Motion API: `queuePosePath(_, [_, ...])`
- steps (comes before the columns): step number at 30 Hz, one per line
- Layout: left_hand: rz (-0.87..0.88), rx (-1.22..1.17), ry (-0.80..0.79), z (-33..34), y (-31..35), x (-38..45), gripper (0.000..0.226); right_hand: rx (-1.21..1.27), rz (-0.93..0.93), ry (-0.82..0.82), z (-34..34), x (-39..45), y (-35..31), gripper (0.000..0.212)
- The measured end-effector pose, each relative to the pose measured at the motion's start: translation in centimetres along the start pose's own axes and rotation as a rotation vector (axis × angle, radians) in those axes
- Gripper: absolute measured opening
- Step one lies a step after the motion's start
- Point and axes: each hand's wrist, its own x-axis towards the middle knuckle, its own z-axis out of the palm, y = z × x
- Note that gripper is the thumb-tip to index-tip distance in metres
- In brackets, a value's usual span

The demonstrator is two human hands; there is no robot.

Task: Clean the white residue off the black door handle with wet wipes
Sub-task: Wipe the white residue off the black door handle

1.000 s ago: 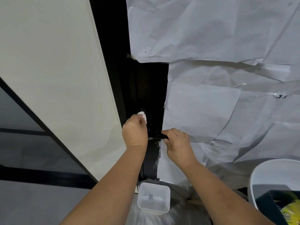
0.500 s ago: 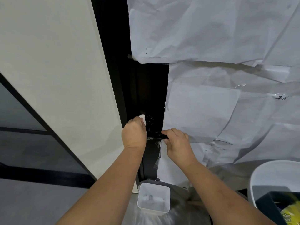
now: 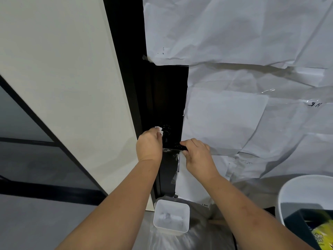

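Now left hand (image 3: pixel 149 144) pinches wet wipe (image 3: pixel 159 129) mid-frame; right hand (image 3: pixel 197 152) grips door handle (image 3: pixel 175 146). Wipe may slip, white residue (image 3: pixel 167 150) could smear.

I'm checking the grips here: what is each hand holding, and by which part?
The left hand holds a bunched wet wipe at the handle's base; the right hand pinches the black door handle at its outer end.

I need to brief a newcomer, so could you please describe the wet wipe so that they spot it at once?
Find the black door strip between the cream wall and the white paper. At the round lock, the left hand pinches the wipe, the only white wad on that black.
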Motion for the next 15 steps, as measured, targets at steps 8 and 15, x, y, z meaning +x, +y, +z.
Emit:
queuePosePath(8, [-0.129, 0.090, -0.182, -0.7, 0.3, 0.9, 0.022, -0.001, 0.001, -0.035, -0.6, -0.1, -0.4, 0.029])
queuePosePath(15, [-0.216, -0.219, 0.041, -0.9, -1.1, -2.0, 0.023, 0.001, 0.003, -0.045, -0.7, -0.2, -0.3, 0.029])
